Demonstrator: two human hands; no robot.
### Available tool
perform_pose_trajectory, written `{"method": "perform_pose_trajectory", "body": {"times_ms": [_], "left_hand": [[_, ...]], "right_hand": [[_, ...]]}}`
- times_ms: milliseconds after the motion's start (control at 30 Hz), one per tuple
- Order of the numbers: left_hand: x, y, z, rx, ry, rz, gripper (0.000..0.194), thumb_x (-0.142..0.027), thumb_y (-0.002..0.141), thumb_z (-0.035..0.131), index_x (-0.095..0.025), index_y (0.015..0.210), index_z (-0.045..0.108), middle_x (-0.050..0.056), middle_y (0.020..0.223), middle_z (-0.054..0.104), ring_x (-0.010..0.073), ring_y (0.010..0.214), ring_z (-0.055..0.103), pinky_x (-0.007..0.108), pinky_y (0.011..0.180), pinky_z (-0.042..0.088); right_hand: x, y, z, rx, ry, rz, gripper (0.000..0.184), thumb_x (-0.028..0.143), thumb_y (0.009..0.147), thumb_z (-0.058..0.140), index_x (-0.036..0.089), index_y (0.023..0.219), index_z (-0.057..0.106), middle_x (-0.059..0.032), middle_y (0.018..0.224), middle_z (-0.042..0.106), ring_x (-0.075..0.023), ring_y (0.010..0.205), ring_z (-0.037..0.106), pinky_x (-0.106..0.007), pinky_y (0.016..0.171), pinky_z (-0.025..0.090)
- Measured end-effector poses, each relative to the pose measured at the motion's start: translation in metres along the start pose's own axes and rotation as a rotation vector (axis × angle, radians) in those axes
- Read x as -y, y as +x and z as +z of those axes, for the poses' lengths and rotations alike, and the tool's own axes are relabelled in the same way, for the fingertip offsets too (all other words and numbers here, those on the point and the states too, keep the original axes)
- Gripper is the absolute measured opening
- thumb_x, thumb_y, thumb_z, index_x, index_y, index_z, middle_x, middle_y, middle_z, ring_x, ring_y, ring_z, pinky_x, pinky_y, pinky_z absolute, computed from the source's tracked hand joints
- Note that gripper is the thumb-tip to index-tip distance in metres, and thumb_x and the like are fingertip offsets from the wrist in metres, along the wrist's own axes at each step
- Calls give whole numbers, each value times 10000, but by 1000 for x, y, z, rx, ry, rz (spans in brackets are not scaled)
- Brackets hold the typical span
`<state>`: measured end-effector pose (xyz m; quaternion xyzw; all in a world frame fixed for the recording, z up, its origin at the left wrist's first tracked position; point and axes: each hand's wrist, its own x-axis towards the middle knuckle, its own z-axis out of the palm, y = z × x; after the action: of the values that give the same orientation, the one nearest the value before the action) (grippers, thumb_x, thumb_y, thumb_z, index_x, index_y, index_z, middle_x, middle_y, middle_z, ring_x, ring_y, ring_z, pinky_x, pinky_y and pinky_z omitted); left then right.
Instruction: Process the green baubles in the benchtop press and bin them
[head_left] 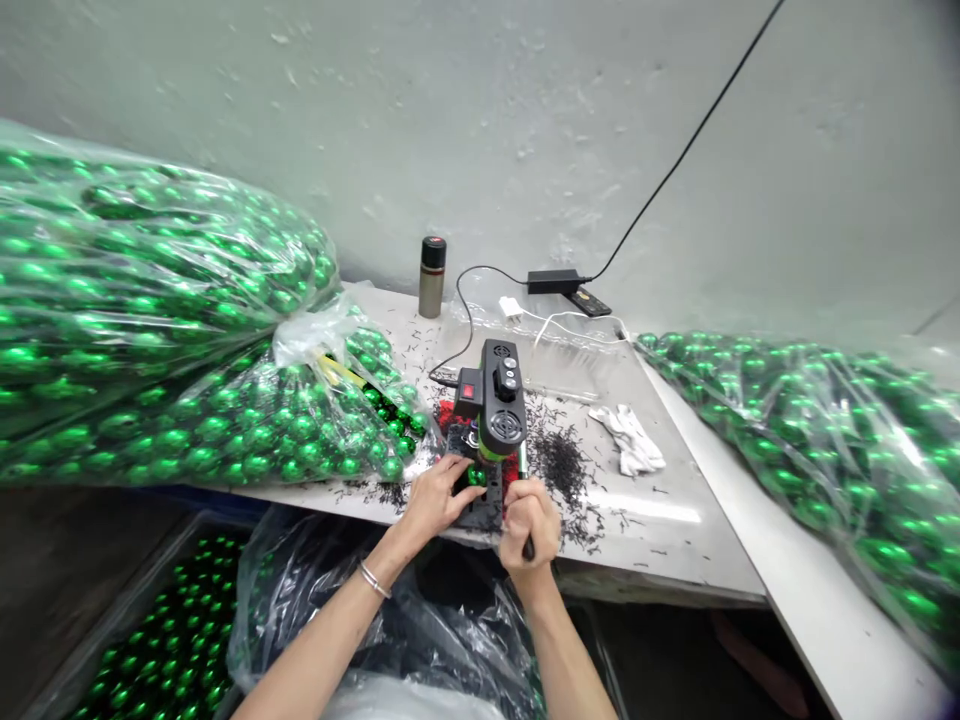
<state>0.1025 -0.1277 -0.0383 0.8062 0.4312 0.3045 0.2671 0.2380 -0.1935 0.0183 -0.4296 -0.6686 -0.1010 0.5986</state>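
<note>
A small black bench press (501, 400) with a fan grille and buttons on top stands on the white table. My left hand (441, 494) pinches a shiny green ball (476, 476) between thumb and fingers, right below the press head. On the press's right side my right hand (531, 520) is wrapped around a lever with a black handle (529, 548). The lever's metal rod rises above my fist. Small dark bits (562, 465) lie scattered around the base, with red material (448, 415) behind it. The ball's underside is hidden by my fingers.
Clear bags of green balls lie at left (150, 300) and right (810, 450). Behind the press are a flask (432, 278), a power adapter (553, 281) with cables and a phone-like black slab (589, 301). A white glove (630, 440) lies at right; a bin of green balls (165, 630) stands below.
</note>
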Motion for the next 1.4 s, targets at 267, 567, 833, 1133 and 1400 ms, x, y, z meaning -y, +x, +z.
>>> {"method": "perform_pose_trajectory", "body": {"times_ms": [267, 567, 833, 1133, 1400], "left_hand": [[10, -54, -16, -37, 40, 186, 508, -378, 922, 591, -181, 1387, 537, 169, 1336, 616, 320, 1238, 562, 501, 1045, 452], [37, 13, -68, -70, 449, -92, 209, -254, 924, 518, -153, 969, 696, 165, 938, 692, 314, 925, 628, 423, 861, 458], [42, 6, -69, -60, 87, -119, 366, -375, 888, 613, -204, 1209, 571, 106, 1077, 686, 250, 925, 659, 378, 884, 467], [7, 1, -56, 9, -1163, -512, 600, -516, 750, 769, -188, 1218, 587, 33, 889, 687, 183, 833, 718, 303, 780, 577], [5, -4, -23, -8, -666, -479, 465, -384, 791, 723, -155, 1191, 661, 57, 931, 733, 186, 797, 682, 316, 765, 566]], "right_hand": [[25, 35, -9, -10, 81, 214, 302, 96, 941, 412, 213, 664, 438, 6, 670, 491, -129, 626, 494, -282, 577, 382], [21, 20, -1, -55, 81, 199, 293, 104, 946, 411, 213, 678, 454, 7, 672, 489, -133, 618, 488, -286, 561, 381], [19, 17, -2, -49, 53, 182, 291, 100, 936, 405, 215, 674, 459, 3, 674, 498, -135, 624, 505, -285, 562, 394], [19, 23, -4, -18, 31, 125, 272, 48, 918, 405, 213, 707, 450, 12, 686, 489, -120, 631, 495, -265, 564, 389], [17, 25, -6, -7, 26, 104, 261, 61, 914, 416, 216, 708, 451, 7, 675, 499, -132, 641, 502, -269, 576, 396]]}}
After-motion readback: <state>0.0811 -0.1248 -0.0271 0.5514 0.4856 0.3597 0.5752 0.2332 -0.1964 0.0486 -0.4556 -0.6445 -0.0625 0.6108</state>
